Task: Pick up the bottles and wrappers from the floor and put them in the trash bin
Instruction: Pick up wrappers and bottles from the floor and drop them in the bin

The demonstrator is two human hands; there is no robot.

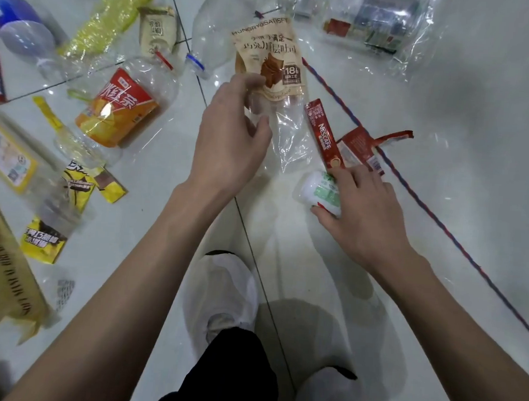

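My left hand [230,136] pinches the clear lower part of a beige toast wrapper [267,58] that lies on the white tiled floor. My right hand [362,206] grips a small white bottle with a green label [318,191]. Just above that hand lie a red Nescafe stick wrapper [321,132] and a torn red wrapper [362,147]. A clear bottle with a blue cap ring [214,33] lies behind the toast wrapper. Left of it rests a clear bottle with an orange label [120,111]. No trash bin is in view.
Yellow snack wrappers [75,188], a gold wrapper [8,271], a yellow mesh bag [110,17] and a blue-labelled bottle [19,30] litter the left floor. A clear plastic bag [376,24] lies top right. A red-blue cord [426,210] runs diagonally. My white shoes [220,293] stand below.
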